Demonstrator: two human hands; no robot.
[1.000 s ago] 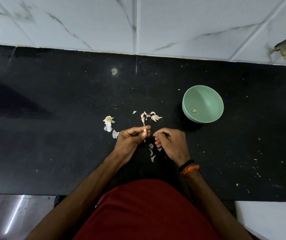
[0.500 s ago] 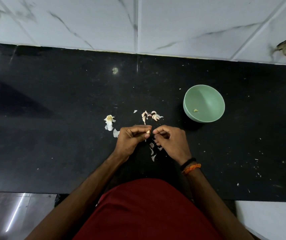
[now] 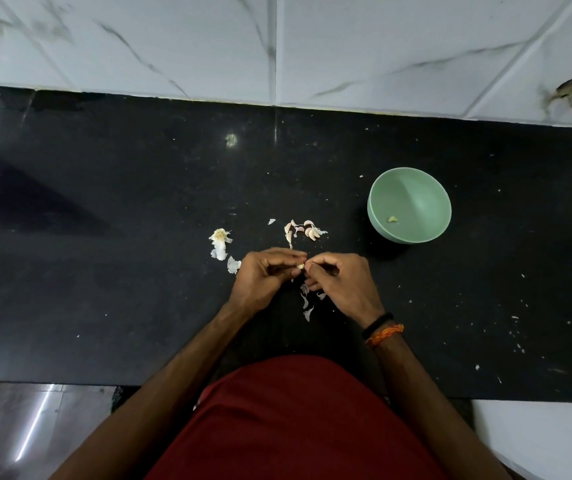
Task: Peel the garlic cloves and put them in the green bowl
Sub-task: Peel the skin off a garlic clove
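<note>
— How far along are you?

— Early, I'd judge. One peeled piece (image 3: 392,219) lies in the green bowl (image 3: 409,205), which sits off to my right on the black counter (image 3: 104,271). A small heap of unpeeled cloves (image 3: 305,231) waits just beyond my knuckles.

— And your hands?

— My left hand (image 3: 263,277) pinches a garlic clove (image 3: 300,266); my right hand (image 3: 341,284) picks at it, fingertips curled against it.

— Is the skin off?

— I can't tell; my fingers hide most of it. Loose skins (image 3: 307,301) lie beneath.
</note>
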